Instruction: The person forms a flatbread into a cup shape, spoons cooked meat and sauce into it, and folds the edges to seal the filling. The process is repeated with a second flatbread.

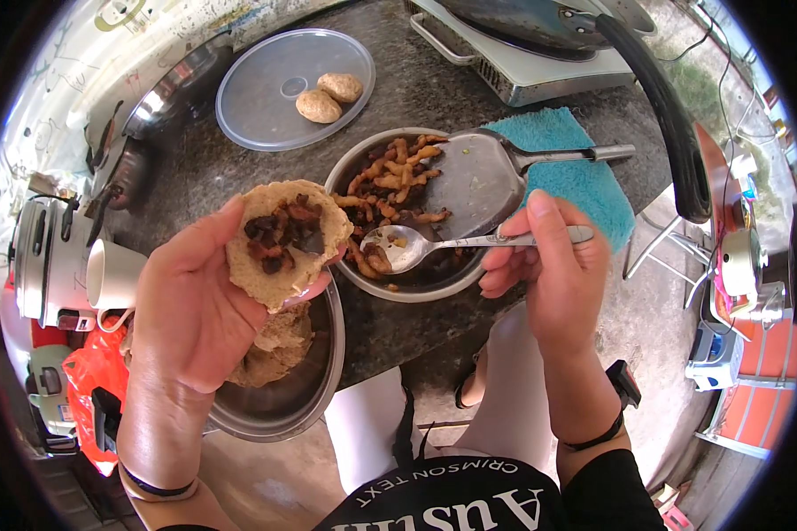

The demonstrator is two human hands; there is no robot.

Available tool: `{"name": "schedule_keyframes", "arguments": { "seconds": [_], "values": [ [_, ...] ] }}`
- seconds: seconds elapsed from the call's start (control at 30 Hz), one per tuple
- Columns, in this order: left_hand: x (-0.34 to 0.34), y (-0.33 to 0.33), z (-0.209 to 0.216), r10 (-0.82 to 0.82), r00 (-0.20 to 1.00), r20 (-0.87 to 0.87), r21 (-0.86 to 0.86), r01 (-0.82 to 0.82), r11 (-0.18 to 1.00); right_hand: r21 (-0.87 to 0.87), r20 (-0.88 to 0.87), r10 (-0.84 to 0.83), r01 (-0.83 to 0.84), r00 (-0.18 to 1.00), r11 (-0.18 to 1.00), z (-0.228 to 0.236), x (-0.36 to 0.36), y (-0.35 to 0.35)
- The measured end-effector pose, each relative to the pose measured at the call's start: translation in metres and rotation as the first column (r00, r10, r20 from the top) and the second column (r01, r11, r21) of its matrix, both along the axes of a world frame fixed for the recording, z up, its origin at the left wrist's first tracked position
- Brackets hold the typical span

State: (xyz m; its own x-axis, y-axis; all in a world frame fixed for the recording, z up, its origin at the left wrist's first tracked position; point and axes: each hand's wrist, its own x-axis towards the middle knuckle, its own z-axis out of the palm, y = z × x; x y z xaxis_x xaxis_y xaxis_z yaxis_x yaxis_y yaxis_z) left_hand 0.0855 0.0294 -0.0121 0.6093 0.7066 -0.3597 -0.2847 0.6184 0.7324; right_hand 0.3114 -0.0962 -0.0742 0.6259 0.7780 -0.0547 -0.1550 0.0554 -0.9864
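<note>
My left hand point(205, 292) cups a flattened round of brown dough point(266, 281), with dark cooked filling heaped in its middle. In my right hand point(553, 265) is a metal spoon point(483, 240), pinched by its handle. The spoon's bowl is over a steel bowl point(410, 295) and carries only a few small bits. Browned strips of food point(398, 177) lie in that bowl, and a wide metal spatula point(478, 181) rests across its right side. Below my left hand, a larger steel basin point(332, 354) contains a lump of brown dough point(277, 350), partly hidden by the hand.
Two dough balls point(329, 97) sit on a translucent round lid point(257, 119) at the back. A teal cloth point(593, 199) lies under the spatula handle. A black-handled pan point(660, 115) stands on a white stove point(540, 84) at back right. A white mug point(115, 274) is at the left.
</note>
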Motion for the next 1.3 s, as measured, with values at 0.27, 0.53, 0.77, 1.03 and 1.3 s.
{"name": "schedule_keyframes", "arguments": {
  "seconds": [0.27,0.53,0.77,1.03,1.3],
  "values": [
    [-0.001,0.001,0.000,-0.049,0.999,-0.004,0.029,0.049,0.998,0.284,0.489,0.153,-0.323,0.859,0.903,-0.011,0.013,-0.010],
    [0.000,-0.001,0.000,-0.022,1.000,0.001,0.000,0.022,1.000,0.057,-0.111,-0.008,0.014,0.994,0.998,-0.009,0.007,-0.008],
    [0.000,0.000,0.000,0.029,1.000,-0.003,-0.054,-0.029,0.998,0.269,0.395,0.113,-0.233,0.912,0.935,-0.006,0.020,-0.012],
    [-0.002,0.000,0.000,-0.046,0.999,-0.004,0.002,0.046,0.999,0.380,0.392,0.241,-0.395,0.888,0.836,-0.018,0.031,-0.011],
    [0.000,0.000,0.001,0.024,1.000,-0.008,-0.058,-0.025,0.998,0.222,0.275,0.185,-0.249,0.944,0.943,-0.015,0.016,-0.010]
  ]
}}
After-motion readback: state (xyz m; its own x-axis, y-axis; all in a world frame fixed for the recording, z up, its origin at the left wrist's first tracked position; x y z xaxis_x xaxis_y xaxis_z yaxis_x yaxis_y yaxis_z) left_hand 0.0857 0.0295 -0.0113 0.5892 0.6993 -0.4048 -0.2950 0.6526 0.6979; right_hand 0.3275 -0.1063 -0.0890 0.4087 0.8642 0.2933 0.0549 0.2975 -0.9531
